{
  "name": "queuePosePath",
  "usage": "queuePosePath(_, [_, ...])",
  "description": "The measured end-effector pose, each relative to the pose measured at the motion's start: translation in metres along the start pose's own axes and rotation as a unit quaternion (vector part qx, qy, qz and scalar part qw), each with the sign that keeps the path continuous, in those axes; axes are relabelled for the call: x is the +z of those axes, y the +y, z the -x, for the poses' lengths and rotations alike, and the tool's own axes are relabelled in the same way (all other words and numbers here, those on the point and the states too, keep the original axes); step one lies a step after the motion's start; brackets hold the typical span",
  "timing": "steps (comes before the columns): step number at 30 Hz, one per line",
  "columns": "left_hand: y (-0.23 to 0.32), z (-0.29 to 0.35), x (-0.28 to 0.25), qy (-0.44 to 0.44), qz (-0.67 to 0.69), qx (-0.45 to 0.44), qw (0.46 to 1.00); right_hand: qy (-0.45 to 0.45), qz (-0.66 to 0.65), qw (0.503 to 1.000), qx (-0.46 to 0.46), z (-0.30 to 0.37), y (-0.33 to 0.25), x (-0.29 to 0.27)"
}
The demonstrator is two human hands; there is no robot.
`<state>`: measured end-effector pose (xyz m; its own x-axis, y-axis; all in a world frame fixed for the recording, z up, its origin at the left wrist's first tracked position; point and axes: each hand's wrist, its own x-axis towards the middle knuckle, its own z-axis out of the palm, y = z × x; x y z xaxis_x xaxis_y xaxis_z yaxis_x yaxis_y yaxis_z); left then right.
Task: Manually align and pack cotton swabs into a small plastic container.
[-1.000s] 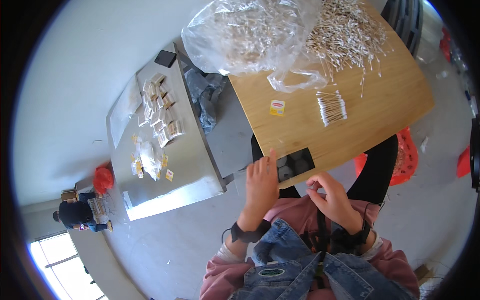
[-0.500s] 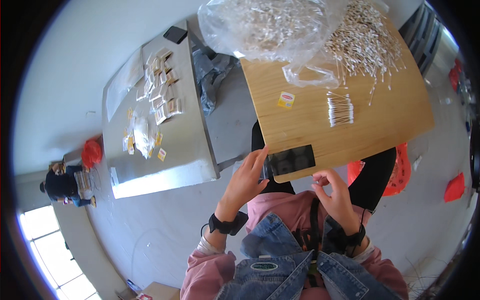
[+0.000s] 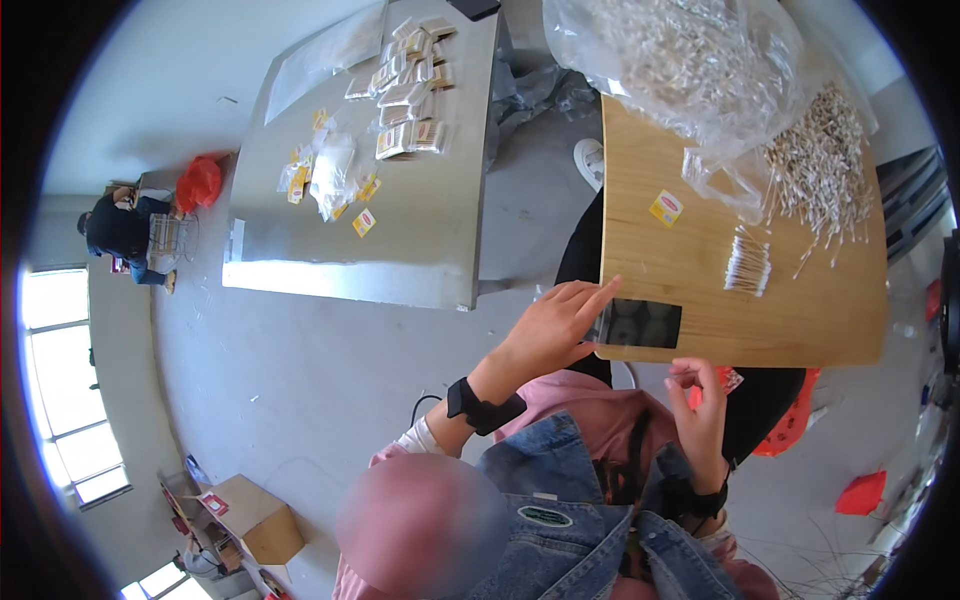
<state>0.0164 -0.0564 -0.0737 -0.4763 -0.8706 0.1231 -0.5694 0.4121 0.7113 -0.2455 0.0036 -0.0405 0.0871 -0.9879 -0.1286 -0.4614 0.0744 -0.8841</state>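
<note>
From my end, the left hand [image 3: 550, 325] is at the left end of the black panel [image 3: 645, 323], grip spread, maybe to steady it. Panel's on the desk's [image 3: 800, 315] near left corner, likely for easy reach. Right hand [image 3: 703, 420] is curled just off the edge; can't tell if that grip's pinching anything. Swab row [image 3: 748, 262] lies apart from the pile [image 3: 820, 165], probably to avoid mixing.

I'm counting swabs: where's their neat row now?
In the head view, the swab row lies right of centre on the wooden table, right of the yellow card and below the loose heap.
</note>
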Motion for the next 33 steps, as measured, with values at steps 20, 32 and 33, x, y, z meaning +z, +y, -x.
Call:
queuePosePath(20, [0.011,-0.089,0.034,0.187,-0.05,-0.046,0.98,0.021,0.02,0.999,-0.024,-0.009,0.004,-0.009])
queuePosePath(32, [-0.035,-0.196,0.04,0.168,-0.077,-0.234,0.954,0.102,0.004,0.994,0.041,-0.03,0.048,-0.055])
queuePosePath(33, [-0.03,-0.199,0.042,0.16,-0.08,-0.231,0.956,0.108,0.0,0.993,0.048,-0.039,0.052,-0.062])
